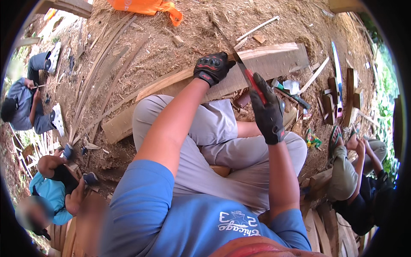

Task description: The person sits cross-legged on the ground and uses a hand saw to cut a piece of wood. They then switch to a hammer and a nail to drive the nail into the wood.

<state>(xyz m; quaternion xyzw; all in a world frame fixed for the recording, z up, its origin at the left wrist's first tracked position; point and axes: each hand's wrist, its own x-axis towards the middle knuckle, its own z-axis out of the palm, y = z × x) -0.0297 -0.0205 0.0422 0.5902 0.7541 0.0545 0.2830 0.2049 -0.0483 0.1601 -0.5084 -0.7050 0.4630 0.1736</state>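
Right hand: knife | left hand: strip | knife overhangs plank edge, above shavings

Two gloved hands, one red-handled knife, one wide board and one narrow strip of wood figured in a scene that also took in three other people, two at left and one at right, one orange bag, two white shoes and two dark shoes.
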